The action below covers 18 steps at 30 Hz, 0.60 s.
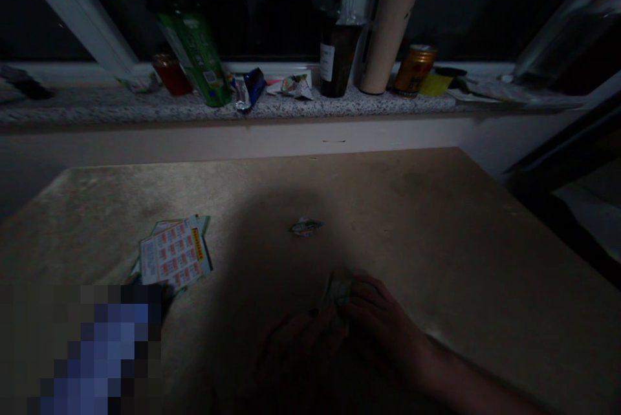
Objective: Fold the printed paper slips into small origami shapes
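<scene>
In deep shadow near the table's front, a small crumpled piece of printed paper (334, 290) is between my two hands. My right hand (381, 315) has its fingers closed on the paper's right side. From the left, my left hand (301, 340) grips the lower part, its fingers bent and only dimly visible. Beyond them on the tabletop lies a crumpled paper ball (306, 227). A small overlapping stack of printed cards (174, 253), with rows of red print on the top one, lies to the left.
The wooden table (412, 208) meets a wall below a stone windowsill (281, 105). On the sill stand a green container (196, 53), a dark cup with a straw (338, 56), a cardboard tube (395, 21) and a gold can (414, 71). A pixelated patch covers the lower left.
</scene>
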{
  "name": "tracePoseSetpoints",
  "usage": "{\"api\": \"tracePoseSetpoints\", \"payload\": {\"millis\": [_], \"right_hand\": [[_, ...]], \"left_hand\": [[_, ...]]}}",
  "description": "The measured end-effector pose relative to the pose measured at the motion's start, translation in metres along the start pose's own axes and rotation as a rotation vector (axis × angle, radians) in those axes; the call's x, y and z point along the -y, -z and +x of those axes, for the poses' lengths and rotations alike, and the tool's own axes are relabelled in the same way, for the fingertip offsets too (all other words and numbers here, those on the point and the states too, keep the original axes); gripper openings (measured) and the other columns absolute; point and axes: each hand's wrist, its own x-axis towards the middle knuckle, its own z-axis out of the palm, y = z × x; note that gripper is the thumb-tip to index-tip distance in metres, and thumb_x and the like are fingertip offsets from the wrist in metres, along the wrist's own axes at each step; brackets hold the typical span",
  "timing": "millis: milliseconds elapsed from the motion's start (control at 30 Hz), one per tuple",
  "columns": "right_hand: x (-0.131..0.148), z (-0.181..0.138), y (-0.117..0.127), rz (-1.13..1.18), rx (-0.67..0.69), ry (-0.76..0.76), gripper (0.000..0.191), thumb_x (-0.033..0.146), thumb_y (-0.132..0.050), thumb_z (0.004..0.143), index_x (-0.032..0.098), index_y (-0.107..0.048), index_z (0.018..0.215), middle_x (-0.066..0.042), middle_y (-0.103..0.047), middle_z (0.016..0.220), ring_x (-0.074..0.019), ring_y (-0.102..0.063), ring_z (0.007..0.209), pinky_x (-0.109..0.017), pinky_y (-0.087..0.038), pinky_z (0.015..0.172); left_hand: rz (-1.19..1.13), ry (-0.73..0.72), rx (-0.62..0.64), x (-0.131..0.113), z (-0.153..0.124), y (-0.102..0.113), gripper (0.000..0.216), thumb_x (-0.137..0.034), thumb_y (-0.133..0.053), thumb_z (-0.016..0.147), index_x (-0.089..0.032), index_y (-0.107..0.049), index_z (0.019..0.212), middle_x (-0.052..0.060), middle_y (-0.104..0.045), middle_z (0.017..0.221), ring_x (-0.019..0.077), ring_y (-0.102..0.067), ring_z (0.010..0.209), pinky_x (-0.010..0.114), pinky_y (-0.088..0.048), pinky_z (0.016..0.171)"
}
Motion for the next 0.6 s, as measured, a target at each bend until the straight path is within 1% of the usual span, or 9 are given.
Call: {"api": "tracePoseSetpoints", "payload": {"millis": [67, 133, 200, 300, 400, 467, 500, 567, 600], "right_hand": [[-0.001, 0.001, -0.001, -0.027, 0.002, -0.005, 0.030, 0.016, -0.044, 0.089, 0.017, -0.049, 0.118, -0.008, -0.067, 0.099, -0.0219, -0.056, 0.105, -0.045, -0.038, 0.097], [-0.002, 0.001, -0.003, -0.062, 0.016, -0.021, 0.028, 0.016, -0.044, 0.089, 0.017, -0.051, 0.116, -0.009, -0.067, 0.101, -0.0226, -0.055, 0.107, -0.046, -0.038, 0.097], [-0.003, 0.001, -0.005, -0.096, 0.035, -0.034, 0.026, 0.017, -0.045, 0.089, 0.018, -0.053, 0.114, -0.007, -0.068, 0.102, -0.0234, -0.054, 0.109, -0.048, -0.037, 0.098], [-0.004, 0.000, -0.008, -0.107, 0.071, -0.065, 0.027, 0.018, -0.048, 0.089, 0.019, -0.053, 0.115, -0.005, -0.067, 0.106, -0.0231, -0.051, 0.113, -0.048, -0.035, 0.100], [-0.005, -0.002, -0.009, -0.105, 0.090, -0.085, 0.029, 0.019, -0.048, 0.089, 0.019, -0.052, 0.118, -0.005, -0.067, 0.108, -0.0226, -0.050, 0.115, -0.048, -0.032, 0.103], [-0.006, -0.002, -0.010, -0.116, 0.084, -0.082, 0.031, 0.020, -0.048, 0.090, 0.019, -0.051, 0.120, -0.006, -0.066, 0.109, -0.0231, -0.050, 0.115, -0.049, -0.031, 0.103], [-0.006, -0.003, -0.011, -0.121, 0.089, -0.079, 0.032, 0.021, -0.048, 0.090, 0.019, -0.051, 0.121, -0.007, -0.066, 0.110, -0.0236, -0.050, 0.115, -0.050, -0.031, 0.103], [-0.008, -0.004, -0.012, -0.121, 0.101, -0.069, 0.032, 0.022, -0.048, 0.089, 0.018, -0.051, 0.121, -0.009, -0.066, 0.110, -0.0249, -0.049, 0.116, -0.051, -0.031, 0.102], [-0.009, -0.005, -0.013, -0.118, 0.107, -0.066, 0.032, 0.023, -0.049, 0.089, 0.017, -0.052, 0.121, -0.010, -0.065, 0.110, -0.0254, -0.049, 0.116, -0.051, -0.031, 0.102]], "left_hand": [[0.011, 0.008, -0.010, 0.008, 0.030, 0.017, 0.055, -0.029, -0.043, 0.086, -0.036, -0.033, 0.140, -0.005, -0.047, 0.137, 0.0242, -0.038, 0.127, 0.043, -0.024, 0.109], [0.028, 0.026, -0.019, 0.013, 0.047, 0.030, 0.057, -0.029, -0.044, 0.086, -0.031, -0.032, 0.141, -0.001, -0.046, 0.138, 0.0260, -0.037, 0.128, 0.044, -0.021, 0.109], [0.045, 0.040, -0.022, 0.016, 0.053, 0.038, 0.059, -0.029, -0.046, 0.085, -0.027, -0.031, 0.142, 0.003, -0.043, 0.141, 0.0272, -0.037, 0.127, 0.046, -0.017, 0.110], [0.073, 0.016, -0.030, 0.020, 0.055, 0.042, 0.063, -0.029, -0.050, 0.084, -0.020, -0.029, 0.143, 0.008, -0.038, 0.143, 0.0277, -0.033, 0.129, 0.045, -0.009, 0.111], [0.095, -0.027, -0.044, 0.022, 0.057, 0.043, 0.065, -0.033, -0.048, 0.085, -0.013, -0.029, 0.143, 0.013, -0.033, 0.145, 0.0278, -0.028, 0.132, 0.044, -0.006, 0.111], [0.100, -0.101, -0.048, 0.020, 0.058, 0.042, 0.059, -0.036, -0.045, 0.087, -0.012, -0.034, 0.140, 0.013, -0.034, 0.145, 0.0280, -0.024, 0.134, 0.045, -0.007, 0.112], [0.119, -0.164, -0.032, 0.019, 0.057, 0.040, 0.054, -0.035, -0.044, 0.089, -0.015, -0.036, 0.139, 0.010, -0.035, 0.145, 0.0268, -0.021, 0.135, 0.047, -0.006, 0.112], [0.159, -0.295, -0.071, 0.015, 0.055, 0.036, 0.043, -0.028, -0.044, 0.091, -0.024, -0.044, 0.134, 0.003, -0.037, 0.144, 0.0236, -0.016, 0.137, 0.048, -0.003, 0.112], [0.188, -0.350, -0.056, 0.012, 0.054, 0.033, 0.041, -0.025, -0.044, 0.091, -0.024, -0.046, 0.132, 0.001, -0.034, 0.146, 0.0237, -0.013, 0.138, 0.049, -0.001, 0.112]]}}
